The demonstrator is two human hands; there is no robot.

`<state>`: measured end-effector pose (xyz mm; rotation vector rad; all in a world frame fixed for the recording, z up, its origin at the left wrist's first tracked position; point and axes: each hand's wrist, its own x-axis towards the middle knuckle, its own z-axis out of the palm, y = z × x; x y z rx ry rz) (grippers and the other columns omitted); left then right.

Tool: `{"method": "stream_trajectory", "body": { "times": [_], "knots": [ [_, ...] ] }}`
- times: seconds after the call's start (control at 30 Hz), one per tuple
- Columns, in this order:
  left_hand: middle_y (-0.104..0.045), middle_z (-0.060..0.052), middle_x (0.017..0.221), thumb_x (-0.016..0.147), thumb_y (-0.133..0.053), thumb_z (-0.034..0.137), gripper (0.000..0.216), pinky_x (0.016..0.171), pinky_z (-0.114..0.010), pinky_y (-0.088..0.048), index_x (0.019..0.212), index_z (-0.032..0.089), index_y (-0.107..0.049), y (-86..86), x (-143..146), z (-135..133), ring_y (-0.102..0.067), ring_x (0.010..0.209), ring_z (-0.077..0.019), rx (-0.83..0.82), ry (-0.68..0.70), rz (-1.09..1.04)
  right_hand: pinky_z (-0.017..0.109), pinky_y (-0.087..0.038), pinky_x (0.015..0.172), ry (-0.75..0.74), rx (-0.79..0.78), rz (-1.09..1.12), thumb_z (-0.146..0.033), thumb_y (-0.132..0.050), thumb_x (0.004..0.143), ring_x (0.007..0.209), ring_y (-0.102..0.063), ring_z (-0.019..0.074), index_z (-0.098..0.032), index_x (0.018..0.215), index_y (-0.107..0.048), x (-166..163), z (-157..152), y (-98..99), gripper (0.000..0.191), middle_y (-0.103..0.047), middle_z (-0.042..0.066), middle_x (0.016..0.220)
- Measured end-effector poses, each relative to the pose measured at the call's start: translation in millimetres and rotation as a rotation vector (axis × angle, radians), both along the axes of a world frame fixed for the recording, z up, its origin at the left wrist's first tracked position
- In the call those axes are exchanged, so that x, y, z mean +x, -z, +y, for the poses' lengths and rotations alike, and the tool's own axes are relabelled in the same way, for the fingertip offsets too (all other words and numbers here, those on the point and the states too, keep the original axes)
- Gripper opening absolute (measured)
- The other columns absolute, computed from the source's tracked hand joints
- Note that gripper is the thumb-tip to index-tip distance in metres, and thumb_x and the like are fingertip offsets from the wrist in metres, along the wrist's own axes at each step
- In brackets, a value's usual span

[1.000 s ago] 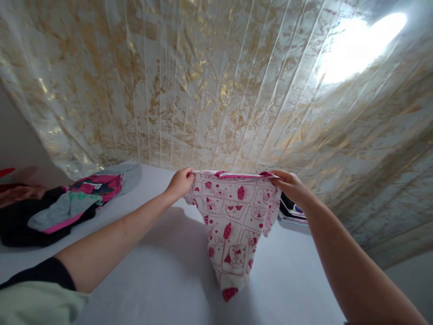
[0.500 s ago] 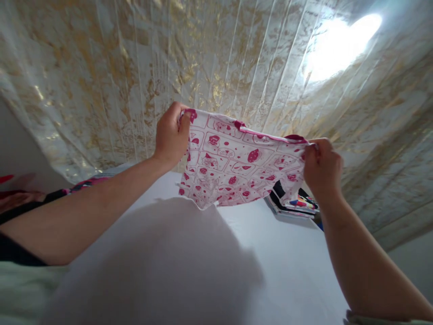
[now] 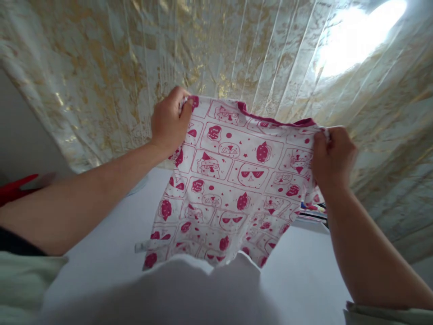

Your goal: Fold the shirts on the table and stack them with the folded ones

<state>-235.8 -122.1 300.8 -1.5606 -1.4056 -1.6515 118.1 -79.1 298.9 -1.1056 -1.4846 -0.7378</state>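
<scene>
A white shirt [image 3: 233, 180] with a pink cartoon-face print and a dark pink neckline hangs stretched between my two hands. My left hand [image 3: 171, 119] pinches its upper left shoulder corner, thumb toward me. At the upper right corner, my right hand [image 3: 333, 155] grips the other shoulder, fingers closed over the cloth. The body of the shirt drops down over the white surface, its bottom edge in front of a shadow. A small whitish tag [image 3: 142, 246] sticks out at its lower left side.
Beneath the shirt lies a white tabletop [image 3: 301, 266]. Behind my right wrist, partly covered, is a stack of colourful printed items [image 3: 311, 212]. A red object [image 3: 20, 187] shows at the far left. A shiny gold-patterned sheet [image 3: 135, 58] covers the background, with a bright light glare [image 3: 355, 40].
The shirt has swung from a shallow, lifted position to hanging longer and flatter, showing more of its front. Both hands have risen slightly and spread a little farther apart, still gripping the shoulders.
</scene>
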Motion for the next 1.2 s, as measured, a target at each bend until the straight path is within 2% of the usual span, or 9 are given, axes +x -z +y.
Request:
{"method": "stream_trajectory", "body": {
  "times": [0.13, 0.23, 0.33, 0.4, 0.53, 0.6, 0.7, 0.87, 1.2],
  "knots": [
    [-0.067, -0.004, 0.083, 0.091, -0.05, 0.032, 0.017, 0.071, -0.031, -0.043, 0.088, 0.023, -0.065, 37.6, -12.3, 52.8, -0.062, 0.081, -0.0211, -0.364, -0.184, 0.119, 0.027, -0.024, 0.057, 0.069, -0.339, -0.147, -0.039, -0.045, 0.092, 0.063, -0.047, 0.0161, -0.02, 0.087, -0.063, -14.2, 63.1, 36.2, 0.027, -0.061, 0.004, 0.073],
    [-0.069, -0.006, 0.091, 0.09, -0.048, 0.03, 0.019, 0.07, -0.033, -0.044, 0.089, 0.023, -0.066, 84.8, -20.9, 93.0, -0.064, 0.086, -0.0248, -0.722, -0.267, 0.195, 0.026, -0.026, 0.057, 0.127, -0.615, -0.297, -0.035, -0.043, 0.093, 0.072, -0.055, 0.0178, -0.021, 0.093, -0.066, -27.1, 109.9, 86.1, 0.027, -0.067, 0.006, 0.088],
    [-0.067, -0.01, 0.11, 0.085, -0.053, 0.025, 0.022, 0.078, -0.034, -0.046, 0.105, 0.023, -0.064, 135.7, -21.5, 119.9, -0.062, 0.101, -0.0271, -1.014, -0.307, 0.256, 0.027, -0.033, 0.063, 0.188, -0.844, -0.402, -0.024, -0.042, 0.092, 0.083, -0.06, 0.0199, -0.02, 0.108, -0.065, -44.2, 133.5, 142.3, 0.028, -0.066, 0.01, 0.105],
    [-0.063, -0.014, 0.117, 0.084, -0.053, 0.021, 0.028, 0.086, -0.039, -0.044, 0.111, 0.021, -0.062, 166.2, -12.7, 129.1, -0.058, 0.11, -0.0299, -1.059, -0.297, 0.302, 0.03, -0.037, 0.069, 0.179, -0.927, -0.453, -0.02, -0.042, 0.092, 0.091, -0.061, 0.0232, -0.019, 0.115, -0.064, -60.7, 133.8, 176.1, 0.032, -0.064, 0.013, 0.111],
    [-0.064, -0.015, 0.115, 0.09, -0.039, 0.015, 0.031, 0.092, -0.038, -0.043, 0.107, 0.017, -0.065, 217.0, 24.8, 134.2, -0.058, 0.112, -0.0272, -1.073, -0.107, 0.37, 0.032, -0.04, 0.084, -0.068, -1.021, -0.502, -0.022, -0.038, 0.095, 0.105, -0.058, 0.024, -0.019, 0.121, -0.062, -101.9, 117.6, 229.2, 0.035, -0.062, 0.013, 0.118],
    [-0.065, -0.014, 0.116, 0.092, -0.038, 0.019, 0.031, 0.093, -0.036, -0.043, 0.108, 0.017, -0.065, 239.8, 43.3, 134.2, -0.059, 0.11, -0.0254, -1.101, -0.042, 0.376, 0.033, -0.04, 0.09, -0.154, -1.067, -0.492, -0.028, -0.037, 0.097, 0.113, -0.055, 0.0243, -0.019, 0.125, -0.059, -117.9, 111.8, 250.4, 0.037, -0.059, 0.012, 0.127],
    [-0.056, -0.016, 0.136, 0.094, -0.041, 0.033, 0.04, 0.106, -0.04, -0.035, 0.127, 0.015, -0.056, 270.2, 56.2, 134.8, -0.049, 0.127, -0.0268, -1.123, -0.002, 0.354, 0.037, -0.033, 0.103, -0.175, -1.115, -0.442, -0.035, -0.037, 0.098, 0.13, -0.043, 0.0245, -0.019, 0.136, -0.049, -126.8, 111.1, 277.0, 0.043, -0.047, 0.011, 0.144],
    [-0.029, -0.009, 0.158, 0.095, -0.037, 0.046, 0.057, 0.118, -0.047, -0.012, 0.146, 0.021, -0.038, 296.6, 47.1, 138.9, -0.022, 0.146, -0.0257, -1.161, 0.006, 0.316, 0.044, -0.016, 0.114, -0.15, -1.143, -0.397, -0.043, -0.033, 0.099, 0.144, -0.023, 0.0232, -0.019, 0.149, -0.033, -118.4, 115.2, 298.4, 0.055, -0.031, 0.009, 0.156],
    [-0.026, -0.005, 0.159, 0.095, -0.029, 0.053, 0.062, 0.119, -0.047, -0.01, 0.149, 0.022, -0.035, 299.7, 43.2, 143.5, -0.019, 0.147, -0.0248, -1.187, -0.028, 0.367, 0.049, -0.013, 0.116, 0.002, -1.255, -0.356, -0.05, -0.022, 0.099, 0.146, -0.017, 0.0241, -0.024, 0.153, -0.024, -98.7, 131.4, 296.0, 0.06, -0.021, 0.004, 0.16]
  ]
}}
